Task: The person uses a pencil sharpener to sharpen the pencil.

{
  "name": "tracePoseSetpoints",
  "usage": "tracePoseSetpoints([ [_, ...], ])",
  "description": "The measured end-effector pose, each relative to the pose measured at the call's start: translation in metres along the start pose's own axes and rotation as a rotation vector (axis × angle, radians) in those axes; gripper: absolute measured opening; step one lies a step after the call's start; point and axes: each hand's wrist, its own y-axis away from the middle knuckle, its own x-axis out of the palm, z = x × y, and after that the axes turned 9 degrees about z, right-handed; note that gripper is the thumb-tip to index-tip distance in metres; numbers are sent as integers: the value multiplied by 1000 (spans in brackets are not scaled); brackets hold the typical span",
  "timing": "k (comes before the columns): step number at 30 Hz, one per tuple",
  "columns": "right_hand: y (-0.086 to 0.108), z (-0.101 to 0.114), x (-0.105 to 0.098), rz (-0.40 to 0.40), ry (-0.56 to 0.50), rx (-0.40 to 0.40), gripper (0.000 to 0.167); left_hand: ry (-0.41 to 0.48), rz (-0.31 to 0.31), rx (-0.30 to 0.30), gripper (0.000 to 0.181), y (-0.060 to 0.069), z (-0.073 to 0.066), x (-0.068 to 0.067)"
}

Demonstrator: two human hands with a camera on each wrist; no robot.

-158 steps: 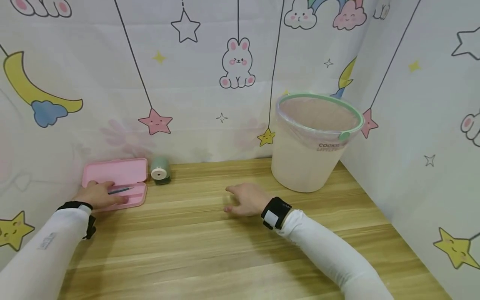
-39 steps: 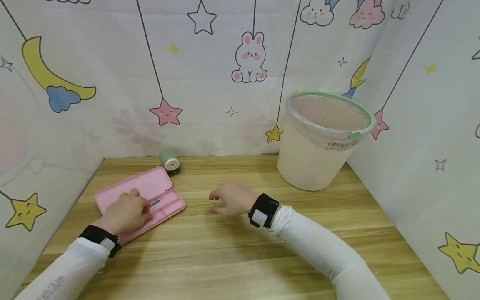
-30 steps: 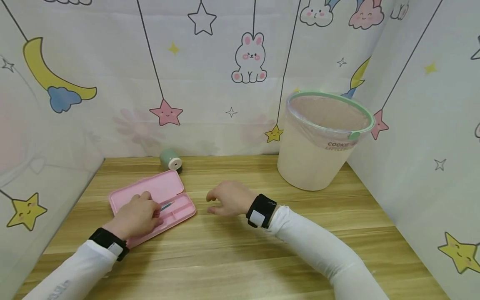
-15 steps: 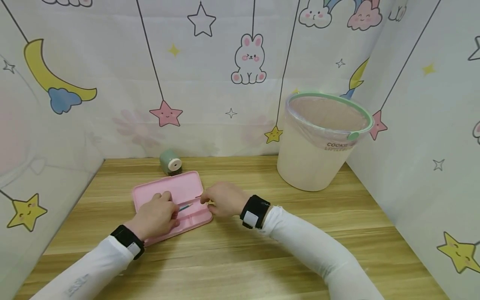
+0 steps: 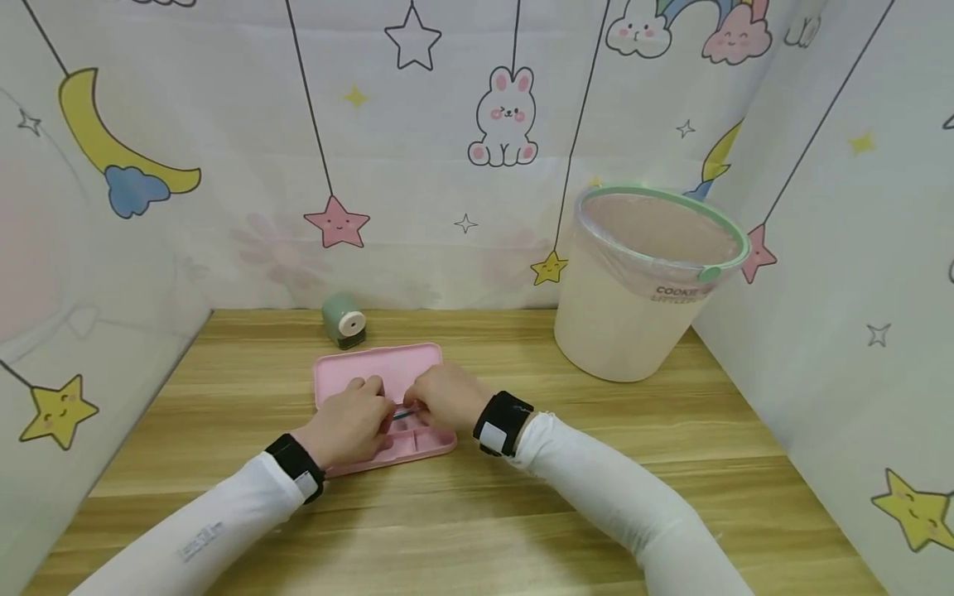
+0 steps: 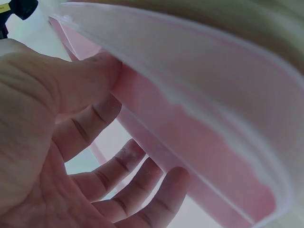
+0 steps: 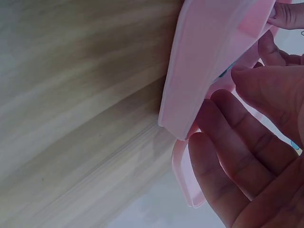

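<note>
An open pink pencil case [image 5: 376, 362] lies on the table, its lid folded back toward the wall. A thin blue-green pencil or pen [image 5: 403, 415] rests inside. My left hand [image 5: 350, 424] holds the case at its left part; in the left wrist view the thumb [image 6: 102, 71] reaches into the front compartment, with the fingers beyond a divider. My right hand [image 5: 450, 399] is over the case's right end. In the right wrist view, its thumb tip [image 7: 242, 78] is right beside the pencil [image 7: 228, 69], and other fingers touch the case's end. The index finger's contact is hidden.
A green pencil sharpener [image 5: 343, 319] with a white front stands behind the case. A cream bin [image 5: 622, 319] with a green rim and plastic liner stands at the back right. Printed cloth walls [image 5: 432, 124] enclose the wooden table [image 5: 462, 521].
My left hand has slid the pencil case rightward from the left wall toward the middle, turning it as it came. The right hand has moved slightly left and now reaches into the case beside the pencil.
</note>
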Motion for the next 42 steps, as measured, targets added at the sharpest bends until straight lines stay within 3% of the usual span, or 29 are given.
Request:
tracePoseSetpoints([
  [5,5,-4,1,21,11,13,5,3,-24,30,33,-7,-7,0],
  [12,12,-10,3,35,56,54,15,16,-39,47,33,-19,-14,5],
  [17,18,-12,7,28,85,93,20,37,-154,155,34,-33,-4,26],
  [20,21,-14,10,10,98,108,23,42,-169,173,36,-36,-8,27],
  [21,22,-15,11,5,97,111,23,39,-148,145,38,-32,-18,16],
  [24,24,-16,12,6,98,119,21,45,-98,98,38,-31,-26,8],
  [32,29,-16,11,63,66,150,19,86,-88,76,43,-35,-28,8],
  [42,34,-19,12,67,66,106,20,91,-36,70,40,-36,-25,5],
])
